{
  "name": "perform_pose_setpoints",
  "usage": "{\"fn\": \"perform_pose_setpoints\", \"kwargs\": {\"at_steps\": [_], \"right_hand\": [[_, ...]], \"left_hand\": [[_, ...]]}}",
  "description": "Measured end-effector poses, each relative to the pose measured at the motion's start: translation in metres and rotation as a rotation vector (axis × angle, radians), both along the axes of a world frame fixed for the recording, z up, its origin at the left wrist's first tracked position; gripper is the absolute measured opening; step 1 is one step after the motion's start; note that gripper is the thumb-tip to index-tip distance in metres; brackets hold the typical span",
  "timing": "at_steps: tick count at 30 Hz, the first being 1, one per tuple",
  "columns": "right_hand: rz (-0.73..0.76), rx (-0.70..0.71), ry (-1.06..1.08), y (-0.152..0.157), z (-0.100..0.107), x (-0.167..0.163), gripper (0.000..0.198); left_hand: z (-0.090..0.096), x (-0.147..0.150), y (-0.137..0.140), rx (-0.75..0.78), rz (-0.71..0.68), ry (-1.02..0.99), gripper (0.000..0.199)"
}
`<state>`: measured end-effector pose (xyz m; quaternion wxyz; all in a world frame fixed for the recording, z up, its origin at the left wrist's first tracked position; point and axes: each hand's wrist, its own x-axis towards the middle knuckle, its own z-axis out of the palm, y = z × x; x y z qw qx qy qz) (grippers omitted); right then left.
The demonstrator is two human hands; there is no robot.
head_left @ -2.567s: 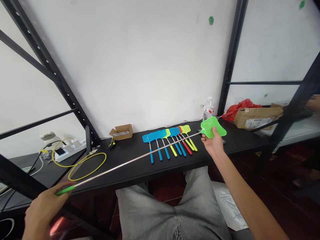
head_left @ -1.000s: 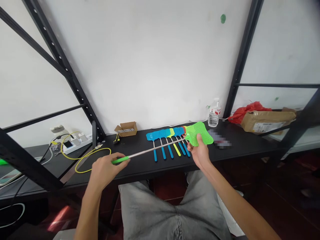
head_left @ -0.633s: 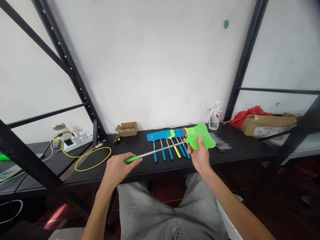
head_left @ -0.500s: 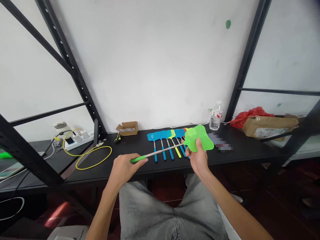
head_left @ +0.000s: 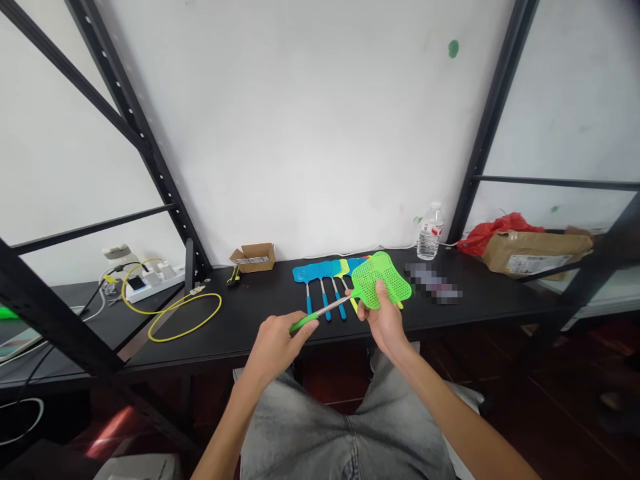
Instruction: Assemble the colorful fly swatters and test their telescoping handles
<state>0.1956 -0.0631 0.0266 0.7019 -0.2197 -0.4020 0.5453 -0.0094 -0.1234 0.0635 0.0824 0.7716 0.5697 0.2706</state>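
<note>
A green fly swatter [head_left: 383, 280] with a perforated head and a metal telescopic rod is held between both hands above the table's front part. My left hand [head_left: 283, 343] is closed round its green handle. My right hand [head_left: 384, 321] grips the head from below, the thumb lying on its upper face. Behind it several more fly swatters [head_left: 320, 270], mostly blue with some yellow-green, lie side by side on the black table [head_left: 265, 313], handles toward me. The held swatter's head hides part of that row.
At the back stand an open small cardboard box [head_left: 254, 259] and a water bottle [head_left: 430, 232]. A yellow cable [head_left: 186, 339] and a power strip [head_left: 155, 283] lie at the left. A larger cardboard box [head_left: 537, 253] sits at the right, near a black shelf post [head_left: 493, 120].
The swatter's rod has become much shorter. My left hand has moved right, closer to my right hand, which has shifted slightly left with the head.
</note>
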Motion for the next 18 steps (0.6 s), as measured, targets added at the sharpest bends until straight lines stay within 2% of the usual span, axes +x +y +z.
{"fn": "perform_pose_setpoints", "kwargs": {"at_steps": [4,7,9,12,15,18], "right_hand": [[0.074,-0.109,-0.049,0.013,-0.007,0.007,0.042],[0.101,-0.227,-0.073,0.023,-0.014,0.011,0.040],[0.109,-0.280,-0.108,0.029,-0.017,0.017,0.038],[0.097,-0.293,-0.158,0.035,-0.018,0.027,0.038],[0.074,-0.282,-0.180,0.037,-0.017,0.034,0.038],[0.070,-0.279,-0.194,0.038,-0.017,0.035,0.037]], "left_hand": [[-0.008,0.013,-0.002,-0.074,-0.144,-0.086,0.045],[-0.023,0.011,0.009,-0.094,-0.124,-0.165,0.047],[-0.032,0.000,0.023,-0.037,-0.011,-0.221,0.047],[-0.042,-0.021,0.048,0.048,0.242,-0.208,0.043],[-0.045,-0.032,0.071,0.011,0.425,-0.092,0.040],[-0.048,-0.029,0.092,-0.017,0.526,-0.042,0.037]]}}
